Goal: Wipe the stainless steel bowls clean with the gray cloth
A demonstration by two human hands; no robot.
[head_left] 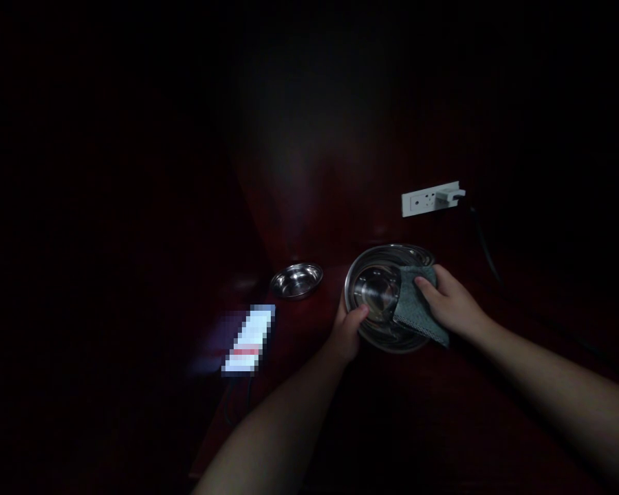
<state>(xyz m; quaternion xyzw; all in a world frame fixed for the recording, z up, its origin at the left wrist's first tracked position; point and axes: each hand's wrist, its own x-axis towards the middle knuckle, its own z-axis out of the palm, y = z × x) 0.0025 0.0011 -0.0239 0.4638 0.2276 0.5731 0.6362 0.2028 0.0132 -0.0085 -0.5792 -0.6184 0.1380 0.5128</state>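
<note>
A shiny metal bowl (pixel 374 292) is tilted toward me, its inside showing. My left hand (pixel 349 332) grips its left rim, the thumb over the edge and the other fingers hidden behind the wall. At the bowl's right side, my right hand (pixel 451 299) pinches a grey-green cloth (pixel 415 302) with the thumb on top. The cloth lies over the right rim and part of the inside. Whether the right fingers also hold the bowl's wall beneath the cloth, I cannot tell.
A smaller metal dish (pixel 296 281) stands on the dark red surface (pixel 309 330) to the left. Nearer me lies a lit phone (pixel 250 342), its screen blurred, with a cable below it. A white socket panel (pixel 417 201) with a plug and dark cord is on the back wall.
</note>
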